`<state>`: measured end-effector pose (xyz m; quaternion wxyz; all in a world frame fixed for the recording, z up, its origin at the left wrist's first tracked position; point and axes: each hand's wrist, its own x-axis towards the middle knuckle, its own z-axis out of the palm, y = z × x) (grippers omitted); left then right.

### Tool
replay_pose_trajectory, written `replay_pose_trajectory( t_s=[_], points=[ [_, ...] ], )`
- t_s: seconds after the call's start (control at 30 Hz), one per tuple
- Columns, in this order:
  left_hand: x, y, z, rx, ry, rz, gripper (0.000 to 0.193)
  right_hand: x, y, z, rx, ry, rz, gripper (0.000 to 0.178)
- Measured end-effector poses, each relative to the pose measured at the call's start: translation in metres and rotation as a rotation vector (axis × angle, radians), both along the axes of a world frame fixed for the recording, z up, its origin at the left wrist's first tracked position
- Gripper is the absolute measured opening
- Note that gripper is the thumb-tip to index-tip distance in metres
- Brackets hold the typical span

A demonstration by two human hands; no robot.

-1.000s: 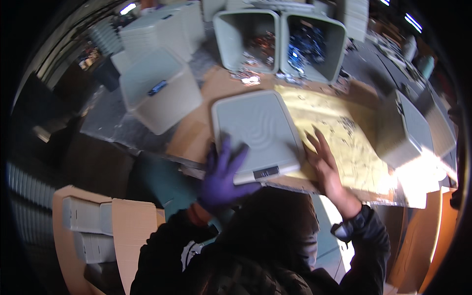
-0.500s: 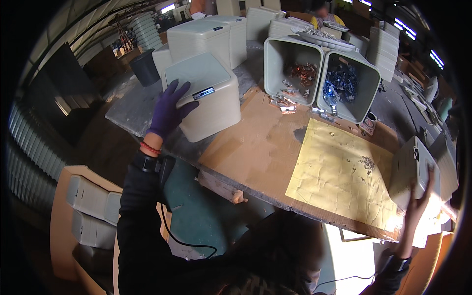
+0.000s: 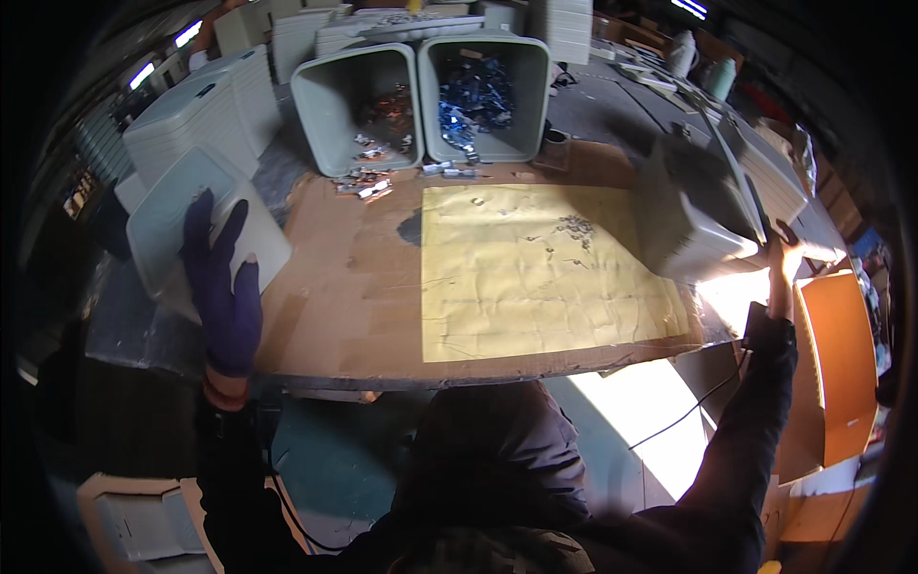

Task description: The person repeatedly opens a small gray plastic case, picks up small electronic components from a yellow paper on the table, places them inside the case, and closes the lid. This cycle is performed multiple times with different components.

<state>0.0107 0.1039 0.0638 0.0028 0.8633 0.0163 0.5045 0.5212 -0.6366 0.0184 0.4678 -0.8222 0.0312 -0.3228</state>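
My left hand [image 3: 229,311], in a purple glove with one fingertip bare, rests spread against a grey plastic bin [image 3: 158,234] at the table's left edge. That bin leans away to the left. At the right, a second lidded grey bin [image 3: 684,206] sits tilted and blurred over the edge of the yellow sheet [image 3: 526,297]. My bare right hand [image 3: 784,268] is at the lid's lower corner, its fingers partly hidden behind the edge. Small metal pieces [image 3: 576,228] lie scattered on the sheet.
Two open bins lie on their sides at the back, one with coppery clips [image 3: 390,110], the other with blue clips [image 3: 473,100]. Loose clips [image 3: 368,182] spill in front. Stacked bins [image 3: 196,115] stand far left. Cartons [image 3: 837,359] are at the lower right.
The view has swung to the right. The right-hand bin has come left over the sheet and tipped, with my right hand at its lid. My left hand stays against the left bin, which leans more.
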Motion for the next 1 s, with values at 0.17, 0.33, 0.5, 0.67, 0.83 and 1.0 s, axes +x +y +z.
replay_pose_trajectory(
  t_s=[0.17, 0.33, 0.5, 0.67, 0.83, 1.0],
  points=[
    [0.038, -0.063, -0.007, -0.5, 0.328, -0.591, 0.074, -0.145, 0.177, 0.05, 0.001, -0.176, 0.556, 0.037],
    [0.065, -0.106, -0.022, -0.316, 0.654, -0.771, 0.094, -0.266, 0.3, 0.025, -0.132, 0.157, 1.185, 0.03],
    [0.067, -0.102, -0.037, -0.8, 0.699, -0.936, 0.035, -0.255, 0.357, -0.002, -0.069, 0.531, 1.391, 0.026],
    [0.068, -0.084, -0.058, -0.743, 0.337, -0.504, 0.02, -0.191, 0.378, -0.027, -0.625, 0.159, 0.891, 0.024],
    [0.088, -0.072, -0.078, -0.696, 0.133, -0.358, 0.023, -0.183, 0.392, -0.034, -0.701, 0.137, 0.929, 0.026],
    [0.089, -0.074, -0.088, -0.587, 0.257, -0.294, 0.029, -0.203, 0.41, 0.011, -0.616, 0.062, 0.921, 0.016]
  ],
)
